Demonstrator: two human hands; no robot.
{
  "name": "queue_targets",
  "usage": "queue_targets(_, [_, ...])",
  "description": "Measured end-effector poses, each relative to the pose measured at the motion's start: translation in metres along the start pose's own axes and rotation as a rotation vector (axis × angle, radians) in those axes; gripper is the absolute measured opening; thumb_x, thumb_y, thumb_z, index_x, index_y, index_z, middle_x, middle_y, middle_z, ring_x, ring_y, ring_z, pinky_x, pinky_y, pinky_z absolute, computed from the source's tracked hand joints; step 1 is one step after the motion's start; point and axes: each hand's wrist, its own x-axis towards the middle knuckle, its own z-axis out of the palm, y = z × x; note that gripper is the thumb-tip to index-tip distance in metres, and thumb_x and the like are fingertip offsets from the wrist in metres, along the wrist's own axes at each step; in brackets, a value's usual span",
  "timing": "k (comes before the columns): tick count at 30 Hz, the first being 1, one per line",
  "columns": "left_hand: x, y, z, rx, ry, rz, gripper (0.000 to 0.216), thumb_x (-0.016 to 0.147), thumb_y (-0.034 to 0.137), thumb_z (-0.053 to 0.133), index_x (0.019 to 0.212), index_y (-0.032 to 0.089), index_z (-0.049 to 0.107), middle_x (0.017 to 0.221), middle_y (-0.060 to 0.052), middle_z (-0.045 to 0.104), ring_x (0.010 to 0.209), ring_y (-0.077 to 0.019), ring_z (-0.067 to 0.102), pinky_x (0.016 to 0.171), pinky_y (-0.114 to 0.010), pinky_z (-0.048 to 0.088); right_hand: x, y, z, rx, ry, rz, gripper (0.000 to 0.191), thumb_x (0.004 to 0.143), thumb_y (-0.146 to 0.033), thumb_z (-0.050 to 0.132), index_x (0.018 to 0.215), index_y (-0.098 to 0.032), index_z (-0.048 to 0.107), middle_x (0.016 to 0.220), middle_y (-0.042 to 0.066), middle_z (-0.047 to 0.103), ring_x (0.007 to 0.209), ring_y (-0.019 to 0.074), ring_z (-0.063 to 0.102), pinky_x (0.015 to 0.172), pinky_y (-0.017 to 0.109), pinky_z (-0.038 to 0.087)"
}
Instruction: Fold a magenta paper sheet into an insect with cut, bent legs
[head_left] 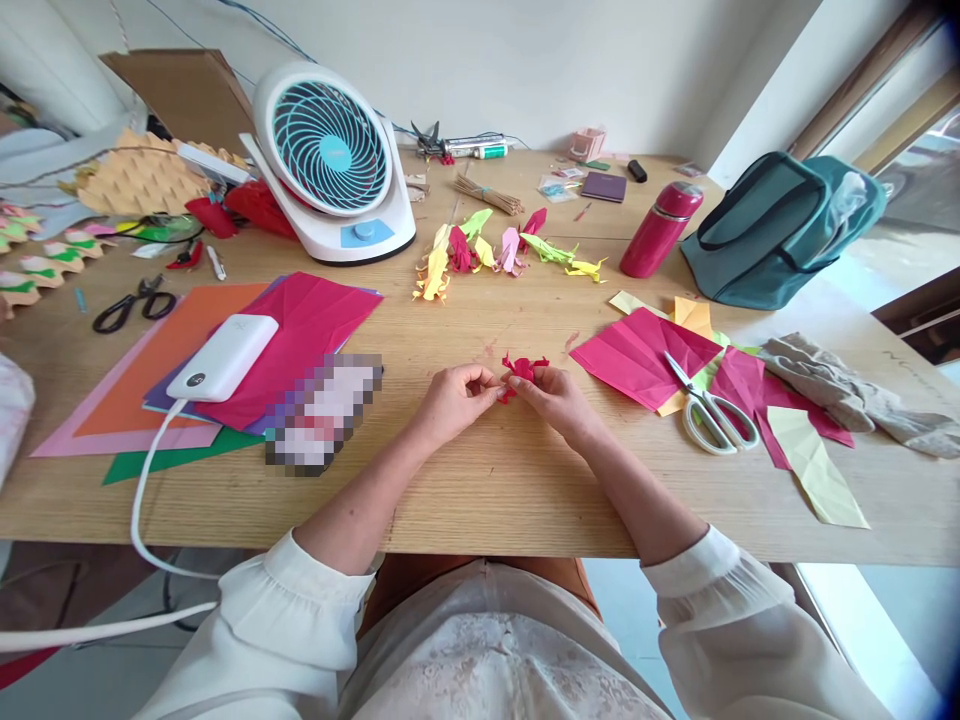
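Between my two hands, just above the wooden table [465, 500], is a small red origami figure [523, 367] with thin folded limbs sticking out. My left hand [459, 403] pinches a part at its lower left side between thumb and forefinger. On the other side, my right hand [556, 397] grips the body, its thumb lying across the paper. Parts of the figure are covered by my fingers. Beyond my hands, several finished folded paper figures [510, 250] in yellow, green, pink and red lie in a loose group.
Left are coloured paper sheets [315, 305] under a white power bank [225, 357], plus a fan [330, 150] and black-handled scissors [135, 303]. Right are white-handled scissors [712, 420] on paper scraps [637, 360], a red flask [660, 230], a teal bag [772, 230] and a grey cloth [855, 390].
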Motion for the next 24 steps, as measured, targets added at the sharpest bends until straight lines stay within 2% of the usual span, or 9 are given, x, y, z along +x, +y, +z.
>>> queue_targets(4, [-0.001, 0.002, 0.001, -0.014, 0.000, 0.023, 0.011, 0.079, 0.028, 0.072, 0.080, 0.017, 0.069, 0.071, 0.001, 0.068, 0.059, -0.0104, 0.049, 0.058, -0.023, 0.039, 0.002, 0.003, 0.003, 0.054, 0.057, -0.019, 0.042, 0.073, -0.060, 0.074, 0.079, -0.019, 0.064, 0.074, 0.002, 0.064, 0.069, 0.0163, 0.055, 0.063, 0.029, 0.041])
queue_targets(7, [0.000, 0.001, 0.003, -0.010, 0.023, 0.020, 0.015, 0.077, 0.031, 0.074, 0.083, 0.018, 0.071, 0.075, 0.000, 0.070, 0.058, -0.0106, 0.048, 0.057, -0.024, 0.038, 0.001, 0.003, 0.005, 0.062, 0.062, -0.038, 0.042, 0.075, -0.059, 0.073, 0.082, -0.019, 0.065, 0.078, 0.003, 0.066, 0.074, 0.0169, 0.058, 0.068, 0.030, 0.043])
queue_targets(12, [-0.001, -0.002, 0.005, -0.062, -0.037, -0.018, 0.017, 0.078, 0.032, 0.071, 0.079, 0.016, 0.072, 0.069, 0.000, 0.068, 0.058, -0.0110, 0.050, 0.057, -0.024, 0.037, 0.002, 0.007, 0.010, 0.092, 0.002, 0.017, 0.044, 0.072, -0.060, 0.076, 0.082, -0.018, 0.065, 0.081, 0.004, 0.069, 0.078, 0.0181, 0.062, 0.074, 0.032, 0.047])
queue_targets(17, [0.000, -0.001, 0.003, -0.020, -0.017, -0.031, 0.015, 0.078, 0.030, 0.070, 0.072, 0.016, 0.068, 0.062, 0.002, 0.060, 0.056, -0.0101, 0.045, 0.056, -0.024, 0.033, 0.004, 0.006, 0.007, 0.097, 0.060, -0.035, 0.045, 0.074, -0.059, 0.075, 0.091, -0.018, 0.067, 0.091, 0.007, 0.072, 0.086, 0.0191, 0.064, 0.081, 0.033, 0.049])
queue_targets(21, [0.001, -0.001, 0.001, -0.015, 0.037, -0.058, 0.015, 0.076, 0.025, 0.069, 0.066, 0.017, 0.062, 0.062, 0.003, 0.058, 0.056, -0.0097, 0.045, 0.057, -0.023, 0.035, 0.002, 0.002, -0.006, 0.057, 0.190, -0.095, 0.044, 0.079, -0.058, 0.072, 0.099, -0.019, 0.067, 0.089, 0.005, 0.070, 0.078, 0.0168, 0.061, 0.071, 0.029, 0.047])
queue_targets(24, [0.000, -0.003, 0.002, -0.005, 0.033, -0.093, 0.014, 0.075, 0.025, 0.069, 0.066, 0.017, 0.062, 0.063, 0.003, 0.060, 0.057, -0.0102, 0.048, 0.056, -0.023, 0.036, 0.001, 0.003, -0.010, -0.089, 0.219, -0.120, 0.040, 0.081, -0.058, 0.069, 0.089, -0.019, 0.069, 0.076, 0.003, 0.066, 0.066, 0.0152, 0.054, 0.061, 0.028, 0.039])
